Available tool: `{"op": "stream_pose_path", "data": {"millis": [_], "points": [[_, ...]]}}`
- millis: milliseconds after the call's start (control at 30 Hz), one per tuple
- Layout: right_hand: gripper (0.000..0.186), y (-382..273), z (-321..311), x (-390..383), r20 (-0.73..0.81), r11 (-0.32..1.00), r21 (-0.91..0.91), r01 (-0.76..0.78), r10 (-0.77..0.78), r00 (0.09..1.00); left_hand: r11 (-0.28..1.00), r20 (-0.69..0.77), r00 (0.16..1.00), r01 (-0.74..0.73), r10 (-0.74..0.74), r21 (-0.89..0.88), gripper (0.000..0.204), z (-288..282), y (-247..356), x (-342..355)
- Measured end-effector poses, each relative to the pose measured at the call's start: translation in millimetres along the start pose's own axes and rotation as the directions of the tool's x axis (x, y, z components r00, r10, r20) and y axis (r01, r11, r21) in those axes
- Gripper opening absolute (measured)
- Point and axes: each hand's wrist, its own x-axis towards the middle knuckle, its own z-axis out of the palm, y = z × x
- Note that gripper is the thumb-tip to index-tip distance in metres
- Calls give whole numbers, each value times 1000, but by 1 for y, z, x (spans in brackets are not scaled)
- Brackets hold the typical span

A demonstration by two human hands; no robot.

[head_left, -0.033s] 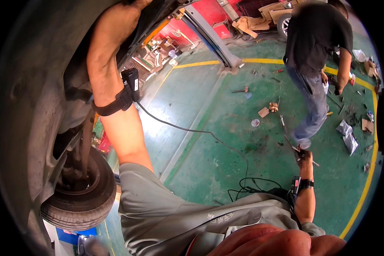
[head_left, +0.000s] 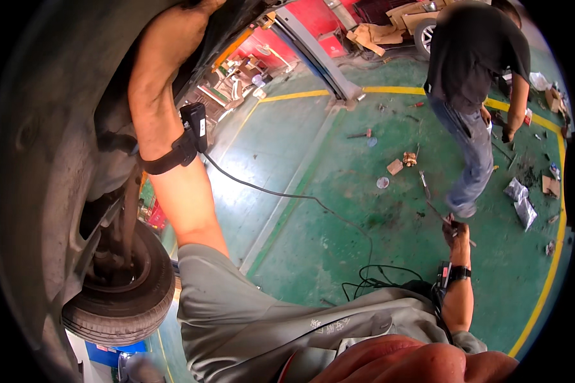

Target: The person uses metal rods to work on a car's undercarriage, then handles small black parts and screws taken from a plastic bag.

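Note:
My left arm reaches up under a vehicle's dark underside (head_left: 32, 140). Only the base of my left hand (head_left: 206, 6) shows at the top edge; its fingers are hidden. A strap with a black box (head_left: 195, 126) sits round that forearm. Low on the right, my right hand (head_left: 455, 231) is closed round a long thin metal tool (head_left: 443, 218), whose exact kind I cannot make out. It slants across the fist, one end poking out on each side. A wrist strap (head_left: 459, 274) circles this arm. Below my left arm is a tyre (head_left: 118, 313) on its hub.
A co-worker (head_left: 476, 70) in a dark shirt bends over at the right. Hammer (head_left: 364, 134), cardboard piece (head_left: 395, 167), silver bags (head_left: 521, 203) and several small parts lie on the green floor. A lift post (head_left: 316, 57) stands behind. A black cable (head_left: 287, 194) runs from the forearm box.
My right hand has turned slightly, and the tool in it has shifted with it. The co-worker's foot has moved a little to the right. My left arm stays nearly still.

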Motion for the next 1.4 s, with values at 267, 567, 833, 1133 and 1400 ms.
{"op": "stream_pose_path", "data": {"millis": [267, 567, 833, 1133, 1400], "points": [[12, 30, 77, -88, -46, 957, -289, -27, 14, 999, 998, 168, 986, -12, 21, -57, 63, 7, -35, -35], [42, 44, 144, -188, 162, 914, -344, 216, -169, 972, 992, 212, 975, -46, 71, -120, 66, 10, -62, -40], [41, 75, 189, -264, 652, 288, -639, 713, -289, 701, 997, 195, 981, 25, -11, -70, 71, -10, -22, -23], [41, 113, 267, -296, 963, 184, -204, 962, -142, 231, 532, 239, 710, 670, -662, -517, 37, -46, 79, 30], [40, 144, 299, -299, 989, 240, -77, 968, -103, 104, 943, 78, 946, 321, -315, -84, 37, -15, 44, 13]]}}
